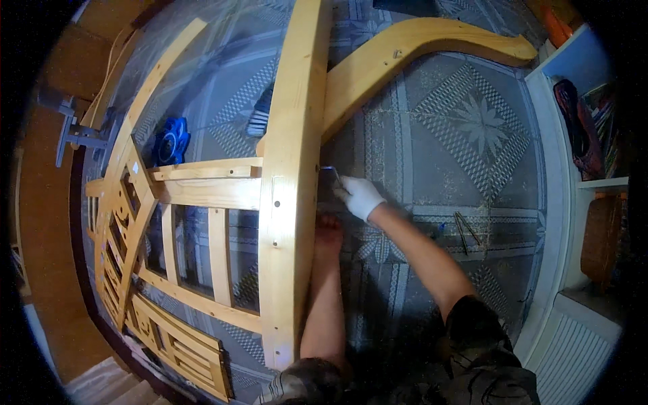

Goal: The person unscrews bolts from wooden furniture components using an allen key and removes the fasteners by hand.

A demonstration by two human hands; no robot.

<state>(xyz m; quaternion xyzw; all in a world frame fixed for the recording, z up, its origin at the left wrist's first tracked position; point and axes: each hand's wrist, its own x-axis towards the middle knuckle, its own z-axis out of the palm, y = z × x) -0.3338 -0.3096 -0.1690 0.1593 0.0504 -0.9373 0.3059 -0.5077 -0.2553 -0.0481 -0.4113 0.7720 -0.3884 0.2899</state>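
My right hand (364,198), in a white glove, is closed on a small metal tool (332,177). The tool's bright, bent end is beside the right face of a long pale wooden beam (289,142); whether it touches is unclear. Several dark holes or bolt heads dot the beam's top. A bare limb that looks like my leg, its reddish foot (329,233) in shadow, lies along the beam's right side. My left hand does not show. Slatted wooden framing (209,192) joins the beam on the left, and a curved wooden piece (398,54) meets it on the far right.
A blue round object (171,140) and a striped grey item (258,118) lie on the patterned floor covering (466,128). Thin metal rods (466,233) rest right of my arm. Wooden panels (179,344) stand at left; a white shelf unit (557,135) borders the right.
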